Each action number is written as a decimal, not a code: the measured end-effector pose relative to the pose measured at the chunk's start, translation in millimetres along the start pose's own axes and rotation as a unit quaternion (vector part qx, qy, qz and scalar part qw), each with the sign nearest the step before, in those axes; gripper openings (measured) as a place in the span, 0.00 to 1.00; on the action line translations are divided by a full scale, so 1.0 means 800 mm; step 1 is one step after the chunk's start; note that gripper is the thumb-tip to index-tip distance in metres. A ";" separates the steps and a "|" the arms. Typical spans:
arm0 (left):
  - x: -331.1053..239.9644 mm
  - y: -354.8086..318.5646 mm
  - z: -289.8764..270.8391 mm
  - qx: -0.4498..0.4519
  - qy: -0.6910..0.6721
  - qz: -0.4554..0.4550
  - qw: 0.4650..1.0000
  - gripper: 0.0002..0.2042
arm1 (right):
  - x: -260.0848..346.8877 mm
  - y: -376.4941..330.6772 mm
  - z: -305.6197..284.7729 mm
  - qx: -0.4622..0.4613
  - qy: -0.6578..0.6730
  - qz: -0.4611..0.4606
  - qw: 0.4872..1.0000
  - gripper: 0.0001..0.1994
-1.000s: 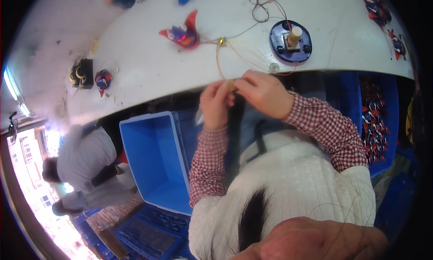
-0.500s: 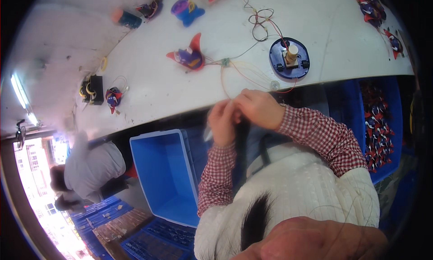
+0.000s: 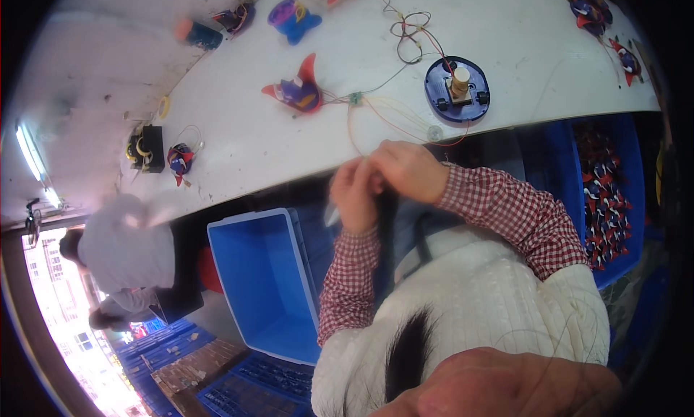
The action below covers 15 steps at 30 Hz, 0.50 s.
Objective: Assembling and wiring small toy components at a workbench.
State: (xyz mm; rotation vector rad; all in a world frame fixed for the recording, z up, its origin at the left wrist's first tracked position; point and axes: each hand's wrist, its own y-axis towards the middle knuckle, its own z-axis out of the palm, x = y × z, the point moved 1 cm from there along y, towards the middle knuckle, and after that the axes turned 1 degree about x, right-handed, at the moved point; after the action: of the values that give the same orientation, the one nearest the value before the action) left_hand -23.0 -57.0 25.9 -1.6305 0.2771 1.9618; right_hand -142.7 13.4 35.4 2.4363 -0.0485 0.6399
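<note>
Pinching thin wires (image 3: 376,124) together, your left hand (image 3: 354,193) and right hand (image 3: 408,170) have dropped off the white table (image 3: 238,128) edge. Those wires trail up to the blue round base (image 3: 457,89), so slack is shrinking.

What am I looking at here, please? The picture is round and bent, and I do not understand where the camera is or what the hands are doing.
The camera sits on a person's head and looks down through a very wide lens, so straight edges curve. No machine is here, only two bare hands. The left hand and right hand meet at the edge of a white table and pinch thin wires. The wires lead to a round blue base and a red and blue toy piece. Beside the person's lap stands a blue bin; another bin holds many toy pieces. Another person is at the left.
</note>
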 end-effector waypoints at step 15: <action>-0.034 0.015 0.019 -0.060 0.430 0.354 0.829 0.23 | -0.019 -0.029 -0.114 -0.109 0.047 -0.007 0.993 0.11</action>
State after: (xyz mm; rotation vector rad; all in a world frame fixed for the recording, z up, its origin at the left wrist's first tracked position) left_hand -39.6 -67.2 53.1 -2.6976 1.2796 1.5229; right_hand -191.5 82.5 79.4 2.1918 -0.0601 0.7043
